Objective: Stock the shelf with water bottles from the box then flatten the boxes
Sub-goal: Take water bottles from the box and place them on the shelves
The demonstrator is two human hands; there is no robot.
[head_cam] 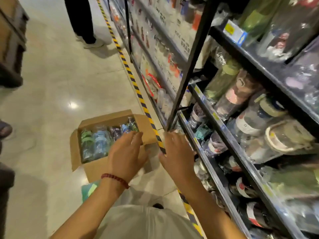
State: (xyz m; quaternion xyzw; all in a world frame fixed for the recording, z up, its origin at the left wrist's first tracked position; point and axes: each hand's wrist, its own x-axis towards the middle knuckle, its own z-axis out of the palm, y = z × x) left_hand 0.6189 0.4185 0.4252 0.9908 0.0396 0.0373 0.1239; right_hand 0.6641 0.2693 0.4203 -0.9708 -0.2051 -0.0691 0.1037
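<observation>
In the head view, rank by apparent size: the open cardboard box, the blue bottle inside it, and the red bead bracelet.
1. Open brown cardboard box on the floor, largest.
2. Blue plastic bottle lying in the box.
3. Red bead bracelet on the left wrist, smallest, although it is nearer the camera.

A brown cardboard box is sitting on the pale floor just beside the yellow-and-black striped tape line that runs along the foot of the shelf, its flaps standing open. Plastic-wrapped water bottles in green, blue and dark purple are lying packed side by side inside it. More wrapped bottles are already crowding the black metal shelf's tiers, most of them lying tilted against one another.
</observation>
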